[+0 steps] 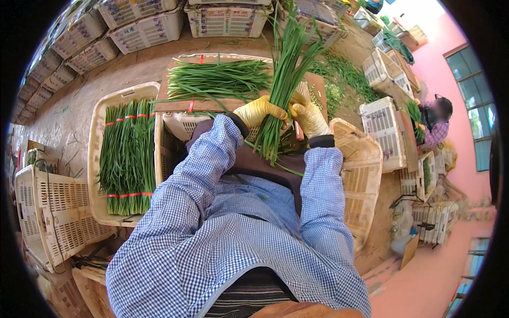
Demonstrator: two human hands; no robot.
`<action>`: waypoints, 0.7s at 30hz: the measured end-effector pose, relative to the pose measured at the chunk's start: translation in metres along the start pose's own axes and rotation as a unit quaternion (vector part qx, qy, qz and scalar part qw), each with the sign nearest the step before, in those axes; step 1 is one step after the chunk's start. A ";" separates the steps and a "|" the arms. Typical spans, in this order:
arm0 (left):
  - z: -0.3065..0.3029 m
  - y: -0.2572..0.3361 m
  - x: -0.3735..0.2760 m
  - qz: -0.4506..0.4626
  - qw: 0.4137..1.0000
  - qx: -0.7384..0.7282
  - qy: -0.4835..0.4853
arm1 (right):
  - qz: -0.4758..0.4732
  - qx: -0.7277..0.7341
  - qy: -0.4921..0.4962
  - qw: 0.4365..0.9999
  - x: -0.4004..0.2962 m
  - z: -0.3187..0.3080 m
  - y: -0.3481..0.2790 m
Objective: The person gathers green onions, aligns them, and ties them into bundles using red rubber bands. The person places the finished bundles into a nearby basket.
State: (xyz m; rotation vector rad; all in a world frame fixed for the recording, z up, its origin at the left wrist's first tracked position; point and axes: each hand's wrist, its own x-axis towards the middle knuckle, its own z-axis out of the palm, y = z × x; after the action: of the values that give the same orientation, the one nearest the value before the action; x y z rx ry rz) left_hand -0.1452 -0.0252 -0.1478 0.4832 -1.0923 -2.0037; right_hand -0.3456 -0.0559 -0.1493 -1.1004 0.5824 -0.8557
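Observation:
My left hand [260,113], in a yellow glove, is closed around a bunch of long green garlic chives [284,75], held upright over my lap. My right hand [308,113], gloved too, is at the right side of the same bunch, its fingers bent against the stalks; how firmly it grips cannot be told. Just beyond, a pile of loose chives [218,79] lies on a brown board [171,105] laid over a crate, with red tape strips at its front and back edges. To the left, a white plastic crate [95,159] holds several chive bundles [127,159] tied with red bands.
An open plastic crate [362,187] leans at my right. Chive scraps [346,77] litter the floor beyond the board. Stacked crates [228,20] line the far side. Another crate [63,210] stands at the far left. A person [435,119] sits at the right, holding greens by another board.

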 end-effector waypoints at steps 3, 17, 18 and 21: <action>0.004 -0.002 -0.002 -0.043 0.999 0.024 -0.007 | -0.009 -0.002 0.009 1.000 0.012 0.016 -0.012; 0.006 -0.016 -0.010 -0.063 0.994 0.085 0.006 | -0.065 -0.048 0.101 0.992 0.018 0.068 -0.022; 0.005 -0.012 -0.011 -0.056 0.991 0.125 0.001 | -0.063 -0.021 0.116 0.991 0.020 0.069 -0.023; -0.014 -0.009 -0.006 -0.002 0.961 0.274 -0.039 | -0.072 -0.110 0.166 0.977 0.022 0.068 -0.031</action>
State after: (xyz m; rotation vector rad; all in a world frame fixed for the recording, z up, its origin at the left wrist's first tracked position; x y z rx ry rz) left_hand -0.1365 -0.0246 -0.1634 0.6897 -1.7067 -1.7170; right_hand -0.2901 -0.0446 -0.0958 -1.2192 0.8995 -1.1324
